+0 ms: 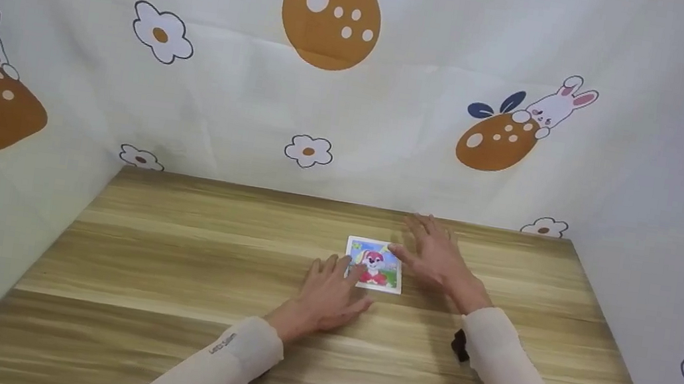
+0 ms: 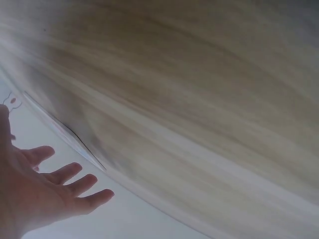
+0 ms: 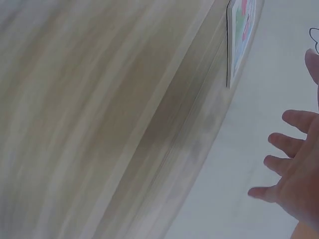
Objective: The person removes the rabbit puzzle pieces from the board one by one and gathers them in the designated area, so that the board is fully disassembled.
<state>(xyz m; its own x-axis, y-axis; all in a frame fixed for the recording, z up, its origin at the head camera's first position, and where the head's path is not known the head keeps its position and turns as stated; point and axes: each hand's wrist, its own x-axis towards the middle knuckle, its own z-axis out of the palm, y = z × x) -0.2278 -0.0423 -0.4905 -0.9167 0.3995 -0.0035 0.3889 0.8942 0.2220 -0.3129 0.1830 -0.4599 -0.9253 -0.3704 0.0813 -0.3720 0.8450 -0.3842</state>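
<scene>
A small square picture with a white border lies flat on the wooden table, showing a cartoon dog in pink and red on a blue and green ground. My left hand is at its lower left, fingers spread, with fingertips over its left edge in the head view. On the other side, my right hand spreads its fingers, the thumb near the upper right corner. Both wrist views show the left hand and right hand with extended fingers and nothing in them. Whether any fingertip touches the picture, I cannot tell.
The wood-grain table reaches back to a pale cloth printed with rabbits, orange fruit and flowers, which also hangs along both sides. A small dark object shows beside the right sleeve.
</scene>
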